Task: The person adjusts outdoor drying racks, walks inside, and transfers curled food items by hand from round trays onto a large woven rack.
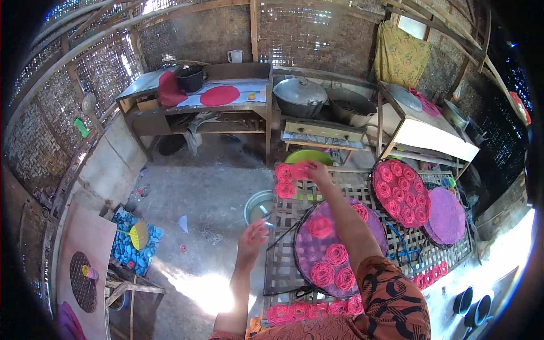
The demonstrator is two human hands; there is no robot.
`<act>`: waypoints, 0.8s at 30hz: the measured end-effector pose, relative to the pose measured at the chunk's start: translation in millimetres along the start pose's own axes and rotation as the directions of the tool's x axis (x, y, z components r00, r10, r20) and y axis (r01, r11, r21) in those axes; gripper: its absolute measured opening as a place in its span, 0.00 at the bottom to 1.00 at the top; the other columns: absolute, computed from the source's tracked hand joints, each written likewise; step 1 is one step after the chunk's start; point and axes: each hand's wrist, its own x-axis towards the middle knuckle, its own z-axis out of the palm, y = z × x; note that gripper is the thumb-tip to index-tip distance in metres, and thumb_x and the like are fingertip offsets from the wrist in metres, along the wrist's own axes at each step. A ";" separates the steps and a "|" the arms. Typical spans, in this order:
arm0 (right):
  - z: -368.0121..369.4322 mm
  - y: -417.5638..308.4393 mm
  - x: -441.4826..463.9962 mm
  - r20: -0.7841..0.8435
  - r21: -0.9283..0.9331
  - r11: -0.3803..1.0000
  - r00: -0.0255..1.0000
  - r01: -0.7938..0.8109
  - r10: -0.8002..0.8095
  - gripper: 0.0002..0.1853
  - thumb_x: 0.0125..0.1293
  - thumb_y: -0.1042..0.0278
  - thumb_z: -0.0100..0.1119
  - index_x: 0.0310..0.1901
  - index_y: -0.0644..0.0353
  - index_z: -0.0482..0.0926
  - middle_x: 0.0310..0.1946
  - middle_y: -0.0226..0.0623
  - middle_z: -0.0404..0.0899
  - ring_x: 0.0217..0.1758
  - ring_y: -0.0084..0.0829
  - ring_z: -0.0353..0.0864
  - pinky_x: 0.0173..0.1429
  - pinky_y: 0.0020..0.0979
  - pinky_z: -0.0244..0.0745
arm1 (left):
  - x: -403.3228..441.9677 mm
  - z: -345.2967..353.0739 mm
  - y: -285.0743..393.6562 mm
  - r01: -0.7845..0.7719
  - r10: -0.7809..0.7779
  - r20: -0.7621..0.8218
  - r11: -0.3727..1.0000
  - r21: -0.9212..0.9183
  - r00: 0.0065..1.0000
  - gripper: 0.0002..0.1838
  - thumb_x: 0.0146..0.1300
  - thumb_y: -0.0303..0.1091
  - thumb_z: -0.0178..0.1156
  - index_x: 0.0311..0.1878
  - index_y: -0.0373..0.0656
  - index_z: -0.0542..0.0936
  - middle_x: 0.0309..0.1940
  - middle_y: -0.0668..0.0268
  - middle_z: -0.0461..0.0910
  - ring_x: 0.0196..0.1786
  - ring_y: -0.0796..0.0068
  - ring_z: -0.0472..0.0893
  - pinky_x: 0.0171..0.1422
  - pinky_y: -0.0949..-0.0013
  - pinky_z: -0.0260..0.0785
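My right hand [310, 169] reaches to the far left corner of a woven bamboo rack [286, 255], its fingers closed around a pink nest of thin strands [298, 170]. Two similar pink nests [284, 190] lie beside it at the rack's edge. Below my right forearm, a round tray with a purple lining [306, 247] carries several pink nests [337, 254], partly covered by the arm. My left hand [253, 240] hovers left of the rack, near a pale bucket [249, 211]. Its fingers are loosely apart, with nothing visible in them.
Another round tray full of pink nests [400, 192] and a purple round [445, 214] stand on the right. More nests [317, 309] line the rack's near edge. Beyond are a green basin [309, 156], a lidded pot [300, 96] and a wooden bench [226, 128].
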 end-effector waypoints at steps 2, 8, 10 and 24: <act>-6.9 12.0 -6.6 -0.035 -0.439 0.879 0.974 0.185 -0.222 0.20 0.59 0.76 0.58 0.55 0.63 0.75 0.43 0.45 0.82 0.41 0.37 0.83 0.46 0.34 0.79 | -1.0 4.7 1.7 -0.021 0.020 0.017 0.999 0.034 1.000 0.23 0.69 0.37 0.56 0.63 0.39 0.68 0.57 0.61 0.75 0.52 0.71 0.78 0.56 0.68 0.71; -45.1 -18.9 -104.9 0.249 -0.877 0.409 0.966 0.253 -0.064 0.19 0.54 0.60 0.63 0.46 0.60 0.80 0.42 0.49 0.81 0.42 0.50 0.81 0.47 0.42 0.76 | 18.3 3.3 -39.2 -0.386 0.297 0.312 0.880 0.279 0.903 0.19 0.69 0.32 0.55 0.61 0.39 0.70 0.55 0.63 0.76 0.52 0.76 0.78 0.56 0.72 0.71; -64.5 -18.1 -145.0 0.269 -0.894 0.394 0.959 0.213 0.093 0.17 0.53 0.57 0.64 0.40 0.61 0.80 0.39 0.48 0.82 0.41 0.48 0.82 0.46 0.42 0.75 | 11.8 26.6 -36.2 -0.286 0.157 0.356 0.894 0.345 0.921 0.18 0.68 0.31 0.55 0.60 0.38 0.71 0.53 0.64 0.78 0.50 0.77 0.78 0.54 0.72 0.71; -66.9 7.4 -149.2 0.254 -0.870 0.473 0.948 0.137 0.192 0.17 0.47 0.58 0.71 0.34 0.63 0.81 0.29 0.44 0.82 0.34 0.40 0.82 0.42 0.37 0.76 | -23.6 -2.4 -7.7 -0.249 0.192 0.161 0.797 0.550 0.968 0.13 0.66 0.33 0.59 0.52 0.40 0.77 0.36 0.66 0.81 0.36 0.79 0.79 0.42 0.75 0.72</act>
